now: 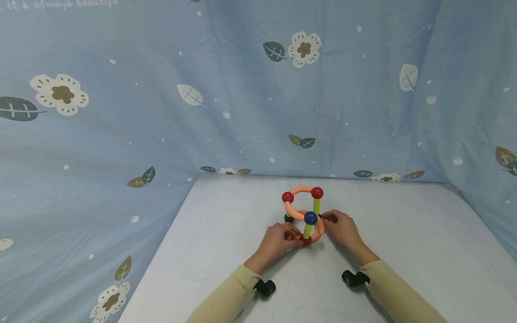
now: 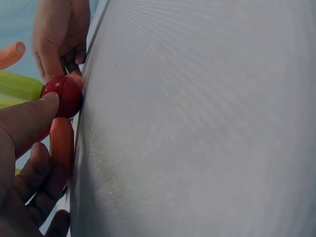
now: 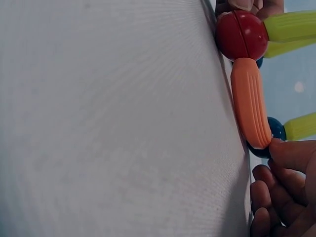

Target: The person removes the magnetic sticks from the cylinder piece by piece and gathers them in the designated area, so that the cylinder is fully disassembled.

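A frame of balls and rods stands on the table. Its upper level has a red ball [image 1: 287, 197] at left, another red ball [image 1: 317, 193] behind and a blue ball [image 1: 310, 218] in front, with curved orange rods [image 1: 302, 189]. Straight lime-green rods [image 1: 307, 231] run down to the lower level. My left hand [image 1: 278, 240] pinches the lower front red ball [image 2: 70, 94], its thumb on the ball's side. On the right, my right hand [image 1: 341, 226] holds the lower blue ball [image 3: 278, 129] where a curved orange rod [image 3: 250, 102] meets it; its fingers partly hide the ball.
The frame stands on a white table [image 1: 226, 202] backed by a blue patterned cloth [image 1: 250, 89]. Black wrist cameras [image 1: 265, 288] hang below both beige sleeves [image 1: 226, 296], close over the tabletop.
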`<control>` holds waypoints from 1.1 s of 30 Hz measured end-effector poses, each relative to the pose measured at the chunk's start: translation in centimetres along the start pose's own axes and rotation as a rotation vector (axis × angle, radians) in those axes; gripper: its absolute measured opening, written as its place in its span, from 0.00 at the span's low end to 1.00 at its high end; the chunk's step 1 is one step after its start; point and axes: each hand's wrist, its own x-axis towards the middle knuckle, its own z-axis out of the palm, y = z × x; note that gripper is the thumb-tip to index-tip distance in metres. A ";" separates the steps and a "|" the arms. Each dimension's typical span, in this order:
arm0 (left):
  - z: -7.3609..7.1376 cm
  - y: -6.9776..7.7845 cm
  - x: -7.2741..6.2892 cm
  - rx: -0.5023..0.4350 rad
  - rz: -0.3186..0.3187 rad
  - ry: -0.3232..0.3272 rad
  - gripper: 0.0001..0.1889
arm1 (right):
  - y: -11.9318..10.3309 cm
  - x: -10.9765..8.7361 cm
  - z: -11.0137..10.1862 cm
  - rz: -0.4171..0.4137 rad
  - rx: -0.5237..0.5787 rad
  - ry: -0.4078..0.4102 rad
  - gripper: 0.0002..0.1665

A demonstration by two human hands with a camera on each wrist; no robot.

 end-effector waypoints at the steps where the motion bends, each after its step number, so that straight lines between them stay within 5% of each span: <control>1: 0.0 0.0 0.0 0.002 0.001 0.002 0.09 | 0.0 0.0 0.0 0.006 0.000 0.000 0.17; 18: 0.0 -0.2 -0.1 -0.008 0.006 0.008 0.09 | 0.3 -0.3 -0.3 -0.028 0.008 -0.012 0.17; 33: -0.5 -0.4 -0.6 -0.025 0.024 0.004 0.09 | 0.1 -2.5 -1.6 -0.074 0.006 -0.060 0.18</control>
